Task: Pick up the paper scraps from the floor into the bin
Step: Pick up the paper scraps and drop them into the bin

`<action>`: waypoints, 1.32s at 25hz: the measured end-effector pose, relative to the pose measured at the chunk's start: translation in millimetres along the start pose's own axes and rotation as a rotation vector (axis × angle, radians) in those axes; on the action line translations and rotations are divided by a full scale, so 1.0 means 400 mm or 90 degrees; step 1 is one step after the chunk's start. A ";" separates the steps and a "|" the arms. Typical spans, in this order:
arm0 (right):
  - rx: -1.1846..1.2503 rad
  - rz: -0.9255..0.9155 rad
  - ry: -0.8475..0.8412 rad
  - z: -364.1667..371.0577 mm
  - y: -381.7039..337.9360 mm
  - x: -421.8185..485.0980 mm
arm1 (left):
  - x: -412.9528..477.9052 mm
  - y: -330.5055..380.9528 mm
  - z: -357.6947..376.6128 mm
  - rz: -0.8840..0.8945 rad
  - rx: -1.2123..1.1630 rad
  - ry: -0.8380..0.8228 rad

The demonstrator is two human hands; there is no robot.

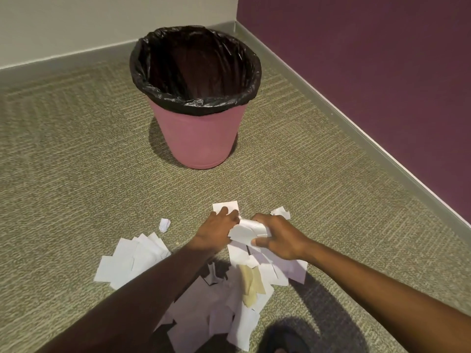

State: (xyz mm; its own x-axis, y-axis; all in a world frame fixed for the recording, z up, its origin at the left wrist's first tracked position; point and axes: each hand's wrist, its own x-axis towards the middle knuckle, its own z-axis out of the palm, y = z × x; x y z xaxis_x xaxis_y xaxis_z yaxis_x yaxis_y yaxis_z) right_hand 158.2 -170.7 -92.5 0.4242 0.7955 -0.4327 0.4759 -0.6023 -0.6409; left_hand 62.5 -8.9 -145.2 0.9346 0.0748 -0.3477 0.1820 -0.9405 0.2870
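White paper scraps (132,261) lie heaped on the carpet in front of me, with one tan piece (251,284) among them. My right hand (277,238) grips a bunched wad of white scraps (247,231), thumb below and fingers curled over it. My left hand (216,230) reaches forward with its fingers resting on a flat white scrap (224,206) and touching the wad's left side. The pink bin (201,138), lined with a black bag, stands upright beyond the hands; its inside looks dark.
A small crumpled scrap (164,224) lies apart at the left, another scrap (280,212) just beyond my right hand. The bin stands near a corner of a white wall and a purple wall (369,72) with a grey skirting. A dark shoe (283,340) shows at the bottom.
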 end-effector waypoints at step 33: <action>0.061 -0.211 0.415 -0.542 -0.523 0.266 | 0.003 -0.029 0.032 -0.048 -0.020 0.068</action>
State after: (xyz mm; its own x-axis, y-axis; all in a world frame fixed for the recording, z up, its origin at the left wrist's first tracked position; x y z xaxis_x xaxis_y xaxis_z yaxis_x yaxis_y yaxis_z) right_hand 270.7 25.6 132.8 0.6556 0.7160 0.2399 0.6026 -0.3045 -0.7377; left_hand 57.7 -2.2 -160.4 0.9449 0.1813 -0.2727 0.2607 -0.9204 0.2915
